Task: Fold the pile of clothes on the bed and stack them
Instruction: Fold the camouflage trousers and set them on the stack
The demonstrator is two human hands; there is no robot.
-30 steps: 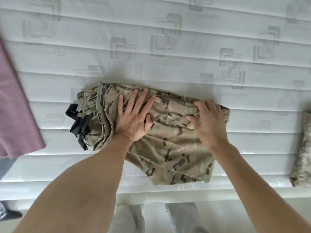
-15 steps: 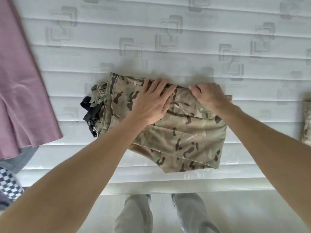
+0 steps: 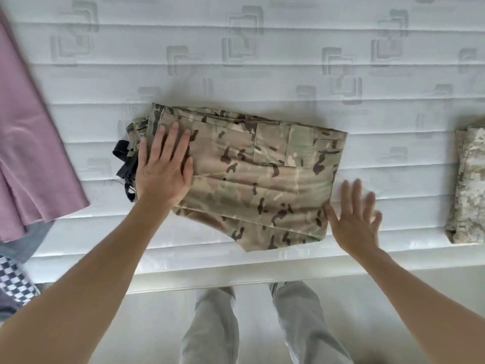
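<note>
A folded camouflage garment (image 3: 262,179) lies flat on the white mattress (image 3: 262,61), near its front edge. A black strap (image 3: 123,164) sticks out at its left end. My left hand (image 3: 164,169) rests flat, fingers spread, on the garment's left end. My right hand (image 3: 354,219) is open with fingers apart just off the garment's right edge, over the mattress, its thumb at the fabric's lower right corner. It looks blurred.
A pink cloth (image 3: 31,153) lies at the left of the mattress, with grey and checkered clothes (image 3: 13,279) below it. A folded pale camouflage garment (image 3: 469,187) sits at the right edge. My legs (image 3: 252,327) stand on the floor in front of the bed.
My left hand slid left along the garment to its left end. My right hand left the garment's top right part and moved down beside its right edge.
</note>
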